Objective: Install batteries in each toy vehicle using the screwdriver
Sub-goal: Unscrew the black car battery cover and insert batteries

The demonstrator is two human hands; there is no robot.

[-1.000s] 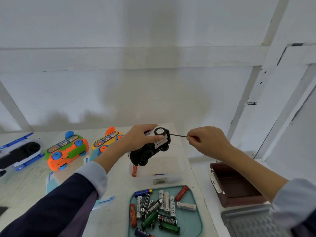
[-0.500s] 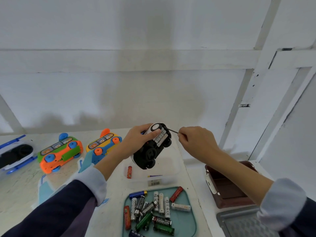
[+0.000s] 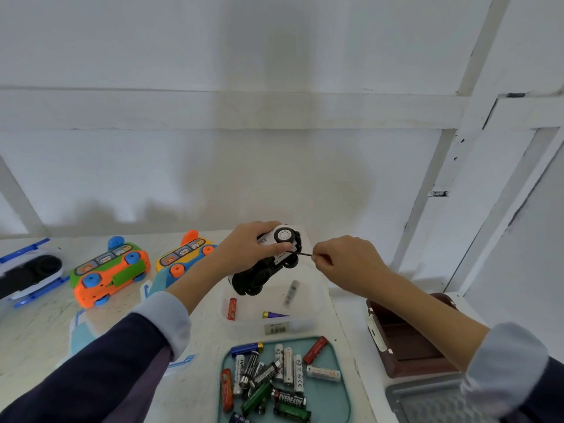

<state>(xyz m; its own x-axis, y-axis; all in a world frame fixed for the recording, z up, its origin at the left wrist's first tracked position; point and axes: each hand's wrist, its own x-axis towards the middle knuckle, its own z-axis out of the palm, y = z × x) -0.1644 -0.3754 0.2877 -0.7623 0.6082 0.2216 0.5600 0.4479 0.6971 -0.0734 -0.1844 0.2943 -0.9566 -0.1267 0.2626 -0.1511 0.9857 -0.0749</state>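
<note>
Far left on the table [image 3: 39, 328]: blue-white toy [image 3: 27, 271], then orange-green bus [image 3: 110, 274], then yellow-blue bus [image 3: 183, 261], all lying flat. Left hand [image 3: 250, 248] grips black-white toy car [image 3: 268, 264] above the clear container [image 3: 274, 306], fingers curled over its body; car's long axis runs diagonal, low end near-left, high end far-right. Right hand [image 3: 348, 264] pinches the screwdriver [image 3: 305, 254]; shaft roughly horizontal, tip pointing left at the car's raised end. Battery tray [image 3: 338, 389] near centre, brown box [image 3: 406, 337] right.

Black-and-white toy car [image 3: 268, 264], orange-green bus [image 3: 110, 274], teal tray [image 3: 341, 401], maroon box [image 3: 409, 340].
</note>
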